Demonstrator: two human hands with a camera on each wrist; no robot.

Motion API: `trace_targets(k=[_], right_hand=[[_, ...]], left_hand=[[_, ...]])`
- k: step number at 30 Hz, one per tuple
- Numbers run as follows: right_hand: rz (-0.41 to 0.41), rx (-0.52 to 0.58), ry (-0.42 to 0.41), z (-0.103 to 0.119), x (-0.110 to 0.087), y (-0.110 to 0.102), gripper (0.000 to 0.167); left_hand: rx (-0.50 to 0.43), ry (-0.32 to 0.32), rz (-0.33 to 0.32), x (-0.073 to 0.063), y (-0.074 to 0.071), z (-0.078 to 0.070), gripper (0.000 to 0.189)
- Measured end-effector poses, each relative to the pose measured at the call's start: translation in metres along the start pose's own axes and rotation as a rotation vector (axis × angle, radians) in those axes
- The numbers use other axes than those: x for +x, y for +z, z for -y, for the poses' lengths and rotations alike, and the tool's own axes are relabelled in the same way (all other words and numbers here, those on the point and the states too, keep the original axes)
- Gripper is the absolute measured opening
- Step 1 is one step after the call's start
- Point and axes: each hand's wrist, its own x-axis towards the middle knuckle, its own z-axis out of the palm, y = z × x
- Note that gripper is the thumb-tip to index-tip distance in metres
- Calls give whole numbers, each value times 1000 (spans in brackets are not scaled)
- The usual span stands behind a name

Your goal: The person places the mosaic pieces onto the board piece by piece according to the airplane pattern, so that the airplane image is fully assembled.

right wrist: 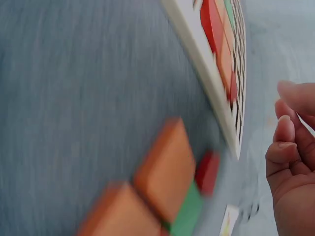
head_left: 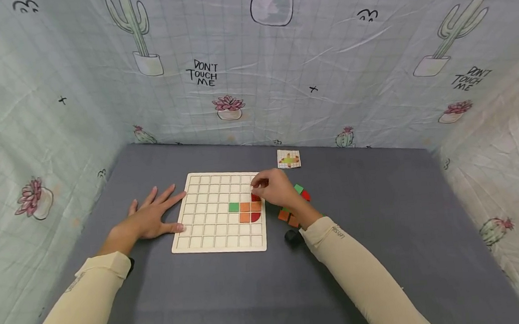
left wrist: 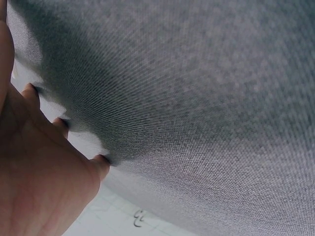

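A pale wooden grid board (head_left: 205, 231) lies on the grey table. My left hand (head_left: 150, 220) rests beside its left edge with fingers spread, the thumb and index finger touching the edge. My right hand (head_left: 275, 188) is over the board's right side, fingers bent and fingertips close together; whether a small piece is hidden between them does not show. Just below those fingertips is a dark red piece (head_left: 255, 198). On the board there are also orange squares (head_left: 245, 211), a green square (head_left: 234, 207) and a rounded red piece (head_left: 255, 217).
Loose orange (right wrist: 167, 172), green (right wrist: 187, 209) and red (right wrist: 207, 172) pieces lie right of the board, partly under the right forearm. A small pattern card (head_left: 288, 158) lies behind them. A black object (head_left: 293, 237) sits by the right cuff. Printed cloth walls surround the table.
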Motion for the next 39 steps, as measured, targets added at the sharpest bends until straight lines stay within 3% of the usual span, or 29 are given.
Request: trace_targets(k=[7, 13, 18, 28, 39], right_hand=[[-119, 72, 170, -33, -13, -31, 19], [-172, 15, 324, -49, -30, -51, 29], [-164, -45, 392, -60, -42, -60, 33], [-101, -215, 424, -60, -41, -57, 33], [-47, -303, 329, -58, -43, -62, 25]], left_hand=[[-13, 8, -6, -2, -1, -1, 104], [-17, 5, -11, -4, 2, 0, 102], [-27, 9, -2, 0, 5, 0, 103], [-1, -6, -9, 0, 2, 5, 104], [-19, 1, -13, 0, 1, 3, 104]])
